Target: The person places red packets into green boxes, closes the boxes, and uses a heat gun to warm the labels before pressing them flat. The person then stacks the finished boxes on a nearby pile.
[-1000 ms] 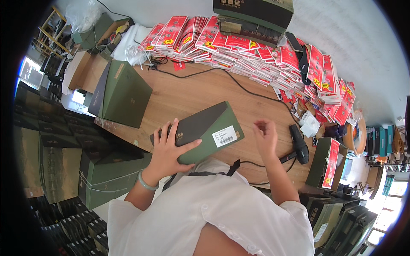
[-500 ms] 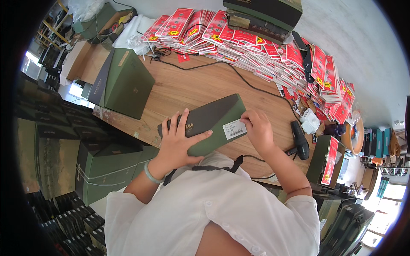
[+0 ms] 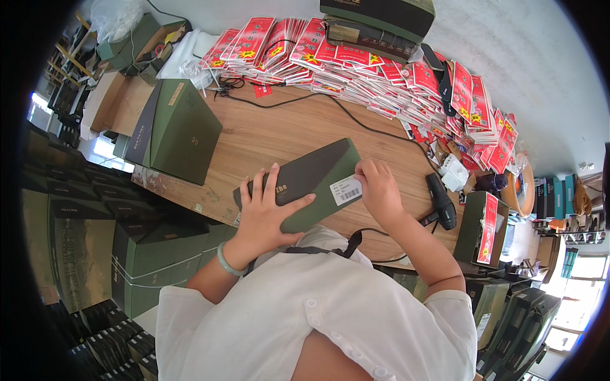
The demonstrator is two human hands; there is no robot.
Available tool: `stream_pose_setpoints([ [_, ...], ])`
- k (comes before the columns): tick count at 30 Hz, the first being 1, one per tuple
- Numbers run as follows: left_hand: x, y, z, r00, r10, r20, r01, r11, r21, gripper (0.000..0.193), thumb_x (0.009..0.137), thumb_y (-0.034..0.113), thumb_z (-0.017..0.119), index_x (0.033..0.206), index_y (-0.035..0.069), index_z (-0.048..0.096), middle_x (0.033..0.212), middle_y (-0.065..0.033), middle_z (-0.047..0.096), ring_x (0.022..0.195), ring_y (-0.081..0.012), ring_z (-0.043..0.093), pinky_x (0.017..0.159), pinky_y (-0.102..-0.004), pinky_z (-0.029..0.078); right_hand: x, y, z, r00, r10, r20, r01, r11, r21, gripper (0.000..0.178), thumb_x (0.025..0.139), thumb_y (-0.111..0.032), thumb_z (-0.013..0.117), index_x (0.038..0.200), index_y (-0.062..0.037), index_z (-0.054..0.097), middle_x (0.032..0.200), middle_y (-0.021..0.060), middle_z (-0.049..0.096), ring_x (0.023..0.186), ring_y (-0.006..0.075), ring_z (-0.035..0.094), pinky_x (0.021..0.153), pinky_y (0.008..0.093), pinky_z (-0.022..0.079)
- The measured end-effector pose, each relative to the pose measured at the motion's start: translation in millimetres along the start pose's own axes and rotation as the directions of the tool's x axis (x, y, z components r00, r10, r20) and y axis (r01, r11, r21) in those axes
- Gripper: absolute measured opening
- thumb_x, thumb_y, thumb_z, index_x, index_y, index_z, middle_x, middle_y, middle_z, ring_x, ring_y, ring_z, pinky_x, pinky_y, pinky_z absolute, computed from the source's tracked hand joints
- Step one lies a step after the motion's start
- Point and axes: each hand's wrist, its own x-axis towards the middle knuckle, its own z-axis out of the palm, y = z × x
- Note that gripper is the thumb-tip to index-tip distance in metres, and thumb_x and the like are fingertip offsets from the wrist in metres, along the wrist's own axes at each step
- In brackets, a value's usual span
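Observation:
A long green and black shoebox-like carton (image 3: 321, 168) lies slanted on the wooden desk, close against my body. My left hand (image 3: 267, 206) rests across its left part with the fingers spread and the thumb stretched out. A white barcode label (image 3: 345, 190) is on the green side near the right end. The label's right edge is pinched between the thumb and fingers of my right hand (image 3: 378, 190), which partly cover it. Whether that edge is stuck down or lifted, I cannot tell.
Another green carton (image 3: 184, 136) stands at the desk's left. Piles of red-and-white printed packets (image 3: 381, 82) line the back, with a black cable (image 3: 356, 120) before them. A black hair dryer (image 3: 441, 203) lies right, beside an open carton (image 3: 469, 232). Stacked cartons (image 3: 159, 254) stand lower left.
The view has shifted slightly, so the desk things sit a little further left. Both hands keep nearly the same places on the carton and label.

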Motion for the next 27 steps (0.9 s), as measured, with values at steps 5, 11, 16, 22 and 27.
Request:
stream_pose_setpoints([
  [5,-1.1,0.5,-0.6,1.0,0.002,0.0,-0.002,1.0,0.006,0.075,0.055,0.044,0.084,0.126,0.04,0.064,0.151,-0.0296,0.024,0.13,-0.0467,0.028,0.104,-0.0596,0.021,6.0,-2.9,-3.9,0.991,0.076,0.114,-0.082,0.995,0.05,0.024,0.082,0.006,0.06,0.1,-0.0044,0.049,0.092,0.0148,0.059,0.09,0.0365,0.056,0.082,0.0452,0.046],
  [11,-2.0,-1.1,0.3,1.0,-0.003,-0.002,0.003,1.0,0.011,0.074,0.055,0.047,0.083,0.126,0.041,0.064,0.152,-0.0292,0.024,0.132,-0.0462,0.027,0.104,-0.0593,0.021,12.5,-7.7,-2.4,0.967,0.138,0.214,-0.115,0.987,-0.117,0.032,0.075,0.012,0.057,0.101,-0.0031,0.047,0.097,0.0184,0.056,0.095,0.0386,0.053,0.082,0.0455,0.046],
  [16,-1.5,-1.5,-0.3,1.0,0.002,-0.025,-0.002,1.0,0.003,0.071,0.057,0.046,0.081,0.126,0.041,0.064,0.149,-0.0289,0.028,0.129,-0.0463,0.031,0.103,-0.0608,0.023,8.0,-7.1,2.0,0.975,0.058,0.214,-0.015,0.98,-0.197,0.033,0.072,0.013,0.056,0.1,-0.0009,0.047,0.1,0.0199,0.053,0.094,0.0391,0.051,0.084,0.0449,0.046],
  [22,-1.4,-2.3,0.6,0.999,0.008,-0.032,-0.008,1.0,0.008,0.07,0.057,0.046,0.08,0.125,0.041,0.064,0.148,-0.0288,0.029,0.128,-0.0466,0.032,0.102,-0.0619,0.023,1.2,-8.4,0.6,0.985,0.13,0.117,-0.127,0.991,-0.036,0.032,0.077,0.008,0.061,0.106,-0.001,0.049,0.106,0.0189,0.051,0.102,0.0384,0.051,0.086,0.0451,0.046],
  [27,-0.7,-2.5,0.2,1.0,0.001,-0.03,-0.001,1.0,-0.003,0.07,0.058,0.046,0.08,0.126,0.041,0.064,0.149,-0.029,0.028,0.129,-0.0471,0.032,0.103,-0.0619,0.022,-3.0,-11.5,-7.3,0.987,0.161,0.004,-0.161,0.987,-0.013,0.021,0.082,0.0,0.066,0.102,-0.0015,0.058,0.103,0.0158,0.055,0.101,0.0374,0.054,0.084,0.0454,0.047],
])
